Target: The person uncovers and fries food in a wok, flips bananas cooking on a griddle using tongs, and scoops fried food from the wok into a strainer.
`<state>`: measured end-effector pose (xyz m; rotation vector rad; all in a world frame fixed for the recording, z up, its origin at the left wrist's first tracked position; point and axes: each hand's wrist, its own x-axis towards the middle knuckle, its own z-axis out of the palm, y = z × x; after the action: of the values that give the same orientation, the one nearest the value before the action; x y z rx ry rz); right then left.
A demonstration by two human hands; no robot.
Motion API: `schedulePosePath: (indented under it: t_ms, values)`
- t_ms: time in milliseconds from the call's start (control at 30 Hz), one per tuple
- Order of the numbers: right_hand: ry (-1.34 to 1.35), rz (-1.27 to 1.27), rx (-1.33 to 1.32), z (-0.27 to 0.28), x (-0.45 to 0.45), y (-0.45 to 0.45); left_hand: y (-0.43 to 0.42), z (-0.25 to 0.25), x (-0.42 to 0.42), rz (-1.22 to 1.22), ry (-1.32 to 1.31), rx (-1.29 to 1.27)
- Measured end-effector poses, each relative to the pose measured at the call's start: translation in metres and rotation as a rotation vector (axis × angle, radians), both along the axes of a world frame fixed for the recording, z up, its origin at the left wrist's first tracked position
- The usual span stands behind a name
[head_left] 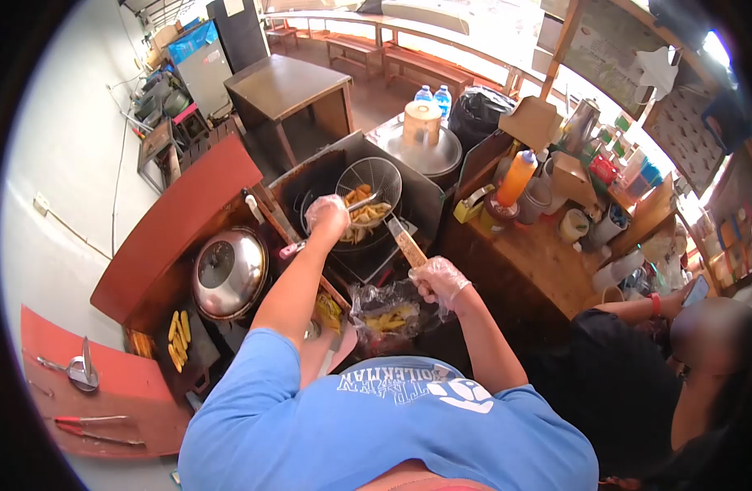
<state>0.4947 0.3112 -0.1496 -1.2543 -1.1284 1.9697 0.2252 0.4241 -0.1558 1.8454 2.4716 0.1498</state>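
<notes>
My left hand [327, 216], in a clear plastic glove, is closed on a metal utensil with a pink handle end [292, 250]; its other end reaches over the strainer. My right hand [440, 281], gloved too, grips the wooden handle [408, 245] of a round wire strainer [378, 176]. Yellow-orange fried pieces [369, 213] lie in the strainer's lower part, over a dark pan [312, 214] in the stove. Below the hands, an open clear plastic bag [361, 307] holds yellow pieces [390, 319].
A domed metal lid [230, 274] stands at left, beside bananas [180, 340]. Behind the stove is a large lidded pot [425, 155]. On the wooden counter [531, 266] at right are an orange bottle [517, 177] and containers. A person [638, 368] with a phone sits at lower right.
</notes>
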Motion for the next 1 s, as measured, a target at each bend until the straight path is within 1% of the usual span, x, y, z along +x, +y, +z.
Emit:
schedulePosePath:
  t_ms: [100, 133, 233, 367, 433, 500, 567, 600, 700, 733, 867, 933, 1000]
  values:
    - [0.0, 0.013, 0.053, 0.0, 0.0, -0.004, 0.0, -0.005, -0.005, -0.078, 0.012, 0.081]
    - [0.022, 0.031, 0.043, -0.004, 0.001, -0.003, 0.004, -0.01, -0.007, -0.06, 0.014, 0.074]
    - [0.034, 0.027, -0.032, -0.003, -0.001, -0.002, 0.005, -0.003, -0.009, 0.002, 0.024, 0.041]
    - [0.015, 0.026, -0.048, 0.001, -0.002, -0.004, 0.005, 0.013, -0.014, 0.042, 0.006, -0.035]
    - [0.006, 0.026, -0.054, 0.002, -0.003, -0.004, 0.003, 0.024, -0.016, -0.009, 0.014, -0.164]
    - [0.009, 0.033, -0.043, 0.001, -0.002, -0.002, 0.004, 0.016, -0.023, -0.002, 0.001, -0.172]
    - [0.007, 0.01, -0.046, 0.0, -0.003, -0.003, 0.005, 0.002, -0.031, -0.093, 0.117, -0.077]
    - [0.003, 0.011, -0.046, 0.0, -0.003, -0.002, 0.002, 0.004, -0.029, -0.132, 0.118, -0.093]
    - [0.009, 0.016, -0.051, -0.001, -0.004, -0.002, -0.006, 0.011, -0.014, -0.075, 0.065, -0.145]
    - [0.023, 0.013, -0.049, -0.001, -0.004, -0.001, 0.0, 0.001, -0.017, -0.079, 0.06, -0.159]
    - [0.028, 0.015, -0.045, -0.004, -0.004, 0.001, 0.003, -0.002, -0.019, -0.052, 0.075, -0.149]
    - [0.044, 0.018, -0.012, -0.006, -0.004, 0.002, -0.002, 0.001, -0.022, -0.067, 0.05, -0.185]
    - [0.043, 0.024, -0.015, -0.005, -0.003, 0.004, 0.001, -0.008, -0.024, -0.069, 0.013, -0.207]
